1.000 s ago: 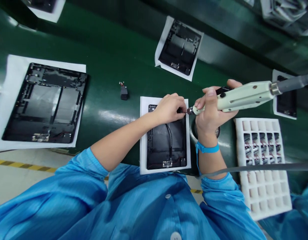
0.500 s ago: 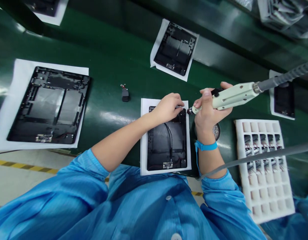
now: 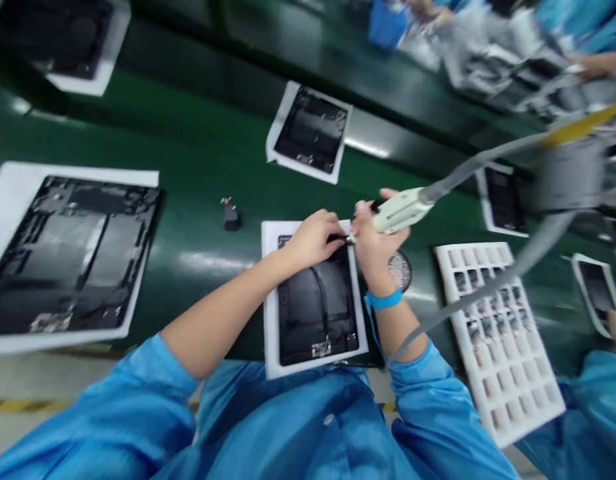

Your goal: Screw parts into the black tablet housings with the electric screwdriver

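Note:
An open black tablet housing (image 3: 298, 320) lies on a white sheet (image 3: 271, 313) in front of me, with a dark cable running down its middle. My right hand (image 3: 375, 253) is wrapped round a pale green electric screwdriver (image 3: 403, 211), held tilted with its tip at the housing's upper right corner. Right beside that tip, my left hand (image 3: 315, 238) rests over the housing's top edge, thumb and fingers pinched together. Whatever the left fingers hold is hidden. A round dish of small metal parts (image 3: 401, 270) stands beside my right wrist.
A white compartment tray (image 3: 508, 380) with small wired black parts stands at right. Other housings lie on sheets at left (image 3: 83, 253) and farther back (image 3: 313, 130). A small black part with wires (image 3: 231, 217) sits on the green table. The screwdriver's grey cable (image 3: 468, 300) crosses my right forearm.
The screwdriver's tip has come in from the right to the left fingertips at the housing's corner. My view has shifted, showing more of the far bench and people there.

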`<control>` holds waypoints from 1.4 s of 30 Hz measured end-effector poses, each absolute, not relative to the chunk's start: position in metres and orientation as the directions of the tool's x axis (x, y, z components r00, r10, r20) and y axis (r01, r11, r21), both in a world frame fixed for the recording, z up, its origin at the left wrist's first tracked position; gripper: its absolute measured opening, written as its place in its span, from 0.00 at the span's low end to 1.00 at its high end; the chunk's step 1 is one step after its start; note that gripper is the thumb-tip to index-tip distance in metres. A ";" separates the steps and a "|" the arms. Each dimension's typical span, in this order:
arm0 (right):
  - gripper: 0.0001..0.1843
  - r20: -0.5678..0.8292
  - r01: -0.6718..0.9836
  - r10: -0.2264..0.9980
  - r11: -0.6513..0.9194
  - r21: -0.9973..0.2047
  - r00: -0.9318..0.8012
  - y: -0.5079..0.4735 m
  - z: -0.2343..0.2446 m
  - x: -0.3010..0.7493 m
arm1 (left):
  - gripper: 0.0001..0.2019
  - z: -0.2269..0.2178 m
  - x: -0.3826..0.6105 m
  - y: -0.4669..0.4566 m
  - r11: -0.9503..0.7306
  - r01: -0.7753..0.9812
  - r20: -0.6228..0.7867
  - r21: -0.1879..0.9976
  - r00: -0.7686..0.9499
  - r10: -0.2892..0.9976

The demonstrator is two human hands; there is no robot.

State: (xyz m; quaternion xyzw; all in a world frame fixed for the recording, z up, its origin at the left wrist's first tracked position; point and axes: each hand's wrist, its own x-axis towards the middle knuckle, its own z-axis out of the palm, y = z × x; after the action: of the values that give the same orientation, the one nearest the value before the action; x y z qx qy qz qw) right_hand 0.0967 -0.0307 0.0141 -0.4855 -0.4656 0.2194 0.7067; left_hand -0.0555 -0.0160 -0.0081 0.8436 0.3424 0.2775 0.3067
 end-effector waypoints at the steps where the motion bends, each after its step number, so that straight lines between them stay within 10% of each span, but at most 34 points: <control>1: 0.36 0.388 0.106 0.786 0.387 -0.916 0.482 -0.033 0.018 0.094 | 0.07 -0.007 -0.057 -0.016 -0.586 0.410 0.257 0.699 0.620 0.741; 9: 0.38 0.194 -0.173 0.825 0.329 -0.928 0.530 -0.042 0.048 0.086 | 0.13 -0.018 -0.064 -0.006 -0.652 0.347 0.350 0.674 0.628 0.695; 34: 0.35 0.263 -0.183 0.778 0.432 -0.883 0.571 -0.053 0.057 0.094 | 0.13 -0.017 -0.063 -0.024 -0.667 0.271 0.405 0.693 0.619 0.673; 42: 0.32 0.313 0.033 0.663 0.398 -0.917 0.680 -0.071 0.058 0.157 | 0.20 -0.004 -0.095 0.000 -0.478 0.657 0.214 0.583 0.443 0.870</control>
State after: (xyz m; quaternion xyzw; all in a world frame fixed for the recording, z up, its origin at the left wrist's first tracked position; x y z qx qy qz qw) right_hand 0.1573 -0.0711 0.0584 -0.5083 -0.3425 0.2064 0.7627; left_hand -0.0950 0.0003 -0.0044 0.8224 0.4643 0.2505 0.2130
